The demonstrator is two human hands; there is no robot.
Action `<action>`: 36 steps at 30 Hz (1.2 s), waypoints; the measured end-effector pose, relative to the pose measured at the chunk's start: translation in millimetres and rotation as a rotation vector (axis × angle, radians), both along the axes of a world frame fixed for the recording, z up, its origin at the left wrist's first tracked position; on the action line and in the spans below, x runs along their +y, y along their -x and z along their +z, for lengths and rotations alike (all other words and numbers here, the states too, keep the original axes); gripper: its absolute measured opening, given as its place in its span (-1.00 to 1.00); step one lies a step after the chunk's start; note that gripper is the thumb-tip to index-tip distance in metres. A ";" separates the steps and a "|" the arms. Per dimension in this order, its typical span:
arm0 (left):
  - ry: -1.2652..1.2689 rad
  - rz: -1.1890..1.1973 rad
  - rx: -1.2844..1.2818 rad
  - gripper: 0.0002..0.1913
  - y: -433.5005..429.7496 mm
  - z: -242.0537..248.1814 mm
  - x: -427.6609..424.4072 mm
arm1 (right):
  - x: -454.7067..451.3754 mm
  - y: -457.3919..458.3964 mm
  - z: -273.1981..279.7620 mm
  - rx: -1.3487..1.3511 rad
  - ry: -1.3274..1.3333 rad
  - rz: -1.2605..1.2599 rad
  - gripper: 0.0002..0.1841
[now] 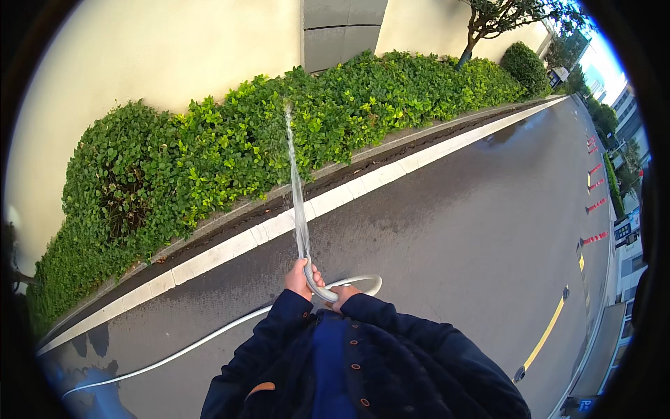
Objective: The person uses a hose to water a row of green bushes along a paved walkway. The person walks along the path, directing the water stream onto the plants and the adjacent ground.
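Observation:
My left hand (300, 278) grips a pale braided garden hose (310, 275) close to its outlet, with the thumb up at the mouth. Further back along the hose, my right hand (344, 295) is closed around it near my jacket. A stream of water (294, 173) shoots from the hose end across the kerb and lands in a leafy green hedge (319, 123). Behind my hands the hose makes a loop on the right, then its length trails over the asphalt (419, 235) to the lower left.
A white kerb strip (345, 196) and a narrow gutter run along the hedge. Behind stands a cream wall (209, 47) with a grey panel (340, 36). A small tree (468, 44) rises from the hedge. Puddles lie lower left; a yellow wheel stop (544, 335) and red-white barriers (595, 238) line the right.

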State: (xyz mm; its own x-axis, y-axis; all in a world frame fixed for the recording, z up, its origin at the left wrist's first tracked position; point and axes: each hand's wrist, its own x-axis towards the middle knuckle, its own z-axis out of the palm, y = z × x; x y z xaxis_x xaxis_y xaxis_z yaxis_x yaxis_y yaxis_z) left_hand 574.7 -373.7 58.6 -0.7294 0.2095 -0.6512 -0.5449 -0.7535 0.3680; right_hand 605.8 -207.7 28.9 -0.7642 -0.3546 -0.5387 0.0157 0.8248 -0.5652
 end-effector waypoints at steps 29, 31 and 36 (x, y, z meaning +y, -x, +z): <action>0.054 0.222 -0.060 -0.73 -22.6 -2.7 3.0 | 5.1 -9.5 17.1 0.049 -0.020 -0.003 -0.57; 0.042 0.217 -0.053 -0.73 -21.1 -10.3 2.9 | 5.3 -9.0 19.8 0.052 -0.019 -0.003 -0.57; 0.087 0.183 -0.047 -0.70 -18.6 -8.6 7.4 | 7.8 -7.4 20.8 0.020 -0.041 -0.016 -0.58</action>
